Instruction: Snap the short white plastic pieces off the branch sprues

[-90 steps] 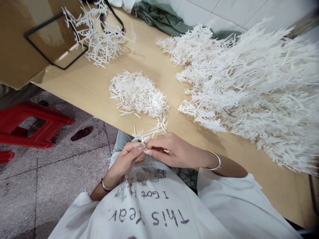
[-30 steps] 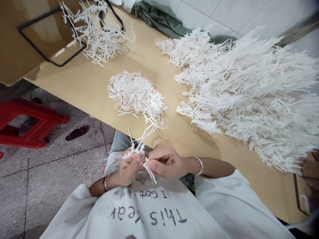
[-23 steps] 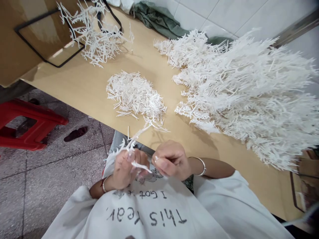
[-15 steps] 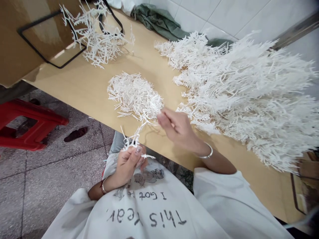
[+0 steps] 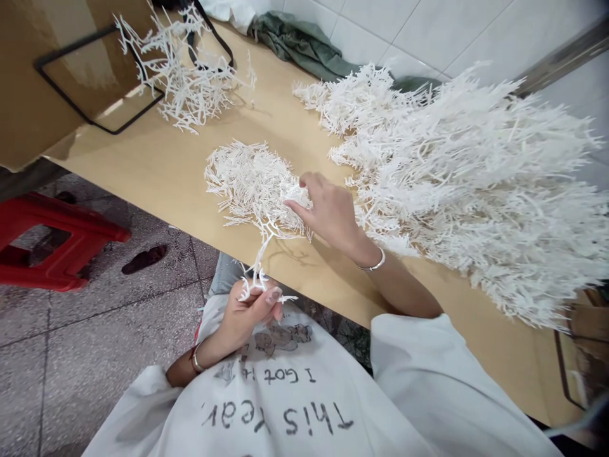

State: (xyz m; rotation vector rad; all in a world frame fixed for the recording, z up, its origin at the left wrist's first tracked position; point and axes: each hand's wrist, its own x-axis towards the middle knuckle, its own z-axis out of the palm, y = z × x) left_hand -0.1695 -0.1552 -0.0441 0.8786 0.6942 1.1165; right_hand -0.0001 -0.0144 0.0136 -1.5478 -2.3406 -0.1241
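We are taking the small pile [image 5: 247, 181] of loose white sticks as our landmark; it is lying on the tan table [image 5: 157, 165]. Our left hand [image 5: 247, 314] is sitting nearer to us than the pile, off the table's edge and in front of our shirt. It is pinching the lower end of a white branch [image 5: 261, 254] between thumb and fingers. The branch is rising from that grip towards the pile, and its upper twigs are reaching the pile's near edge.

Our right hand [image 5: 328, 212] is resting at the right side of the pile with its fingertips [image 5: 291, 204] drawn together and touching the sticks. We cannot tell whether they are holding any pieces. A thin bracelet [image 5: 373, 265] is circling that wrist.

Right of the pile, a big heap [image 5: 476, 178] of white branched pieces is covering much of the table, and its nearest twigs are lying just beside our right hand. Beyond the pile and to its left, a looser bunch of twigs [image 5: 185, 76] is lying next to a cardboard box [image 5: 28, 95]. Beyond the pile, a green cloth [image 5: 304, 44] is bunching against the tiled wall. Left of the pile and below the table, a red stool [image 5: 57, 247] is standing on the floor.
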